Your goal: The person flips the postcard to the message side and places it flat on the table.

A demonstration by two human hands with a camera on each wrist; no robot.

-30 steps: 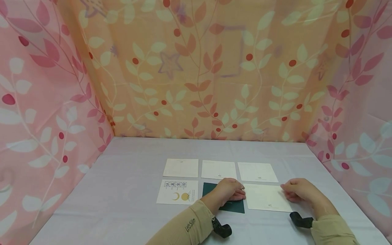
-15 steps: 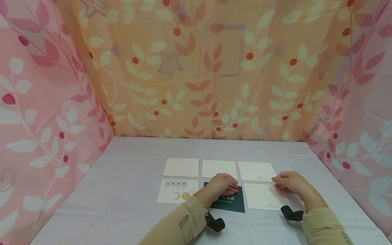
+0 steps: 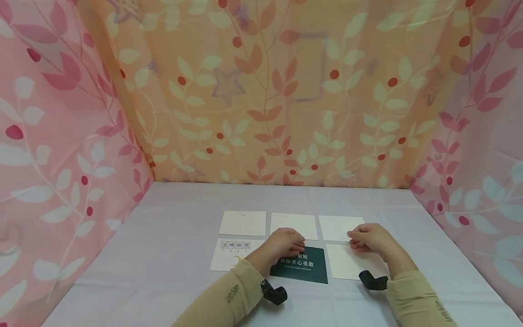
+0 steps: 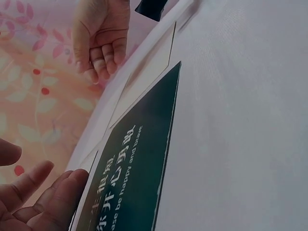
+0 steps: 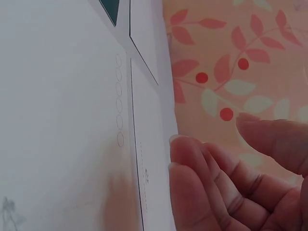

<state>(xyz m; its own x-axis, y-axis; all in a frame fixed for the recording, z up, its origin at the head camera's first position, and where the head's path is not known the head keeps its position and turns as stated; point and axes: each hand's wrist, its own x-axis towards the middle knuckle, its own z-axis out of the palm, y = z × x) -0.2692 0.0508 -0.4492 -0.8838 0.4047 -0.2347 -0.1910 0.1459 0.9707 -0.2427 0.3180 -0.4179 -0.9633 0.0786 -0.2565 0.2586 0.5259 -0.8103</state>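
Observation:
My left hand [image 3: 279, 247] is over the upper left part of a dark green card [image 3: 301, 271] with white lettering, its fingers loosely bent around nothing. In the left wrist view the fingertips [image 4: 77, 180] lie close by the green card's edge. My right hand [image 3: 375, 240] hovers over the blank white card [image 3: 345, 268] at lower right, near the upper right card [image 3: 337, 223]. Thumb and fingers stand apart with nothing between them in the right wrist view. A white card with a moon drawing and characters [image 3: 229, 256] is partly hidden by my left wrist.
Two more pale cards, a left one [image 3: 243, 223] and a middle one [image 3: 292, 221], complete the back row. All lie flat on a white-covered table [image 3: 175, 254]. Leaf-patterned curtains [image 3: 196, 113] enclose its back and sides. A black wrist device [image 3: 274, 294] sits on each sleeve.
Both hands have shifted left and slightly away from the body. The left has uncovered more of the green card's lettering; the right has left the lower right card's right edge.

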